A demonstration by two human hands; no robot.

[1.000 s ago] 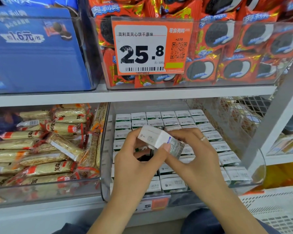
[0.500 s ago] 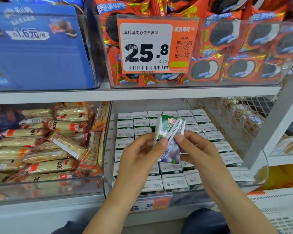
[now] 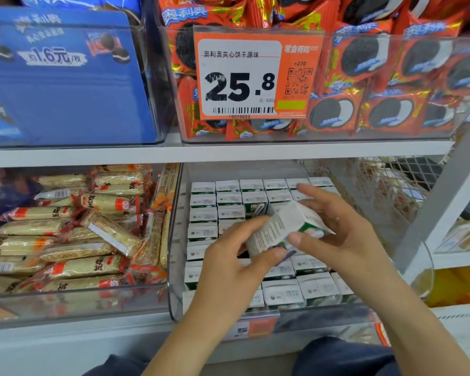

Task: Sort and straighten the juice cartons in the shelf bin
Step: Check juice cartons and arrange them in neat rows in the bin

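Juice carton (image 3: 285, 229) tilted, pinched between left hand (image 3: 228, 270) and right hand (image 3: 345, 234) above bin (image 3: 174, 294).

Our left hand (image 3: 228, 270) and right hand (image 3: 345, 234) hide several cartons (image 3: 282, 294) beneath; the held carton (image 3: 280, 226) is motion-blurred, its print unreadable.

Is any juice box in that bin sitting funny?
Yes. One juice carton in the back rows stands higher than its neighbours, its green front showing. Both hands hold another carton tilted above the clear bin. The rest stand in rows, white tops up.
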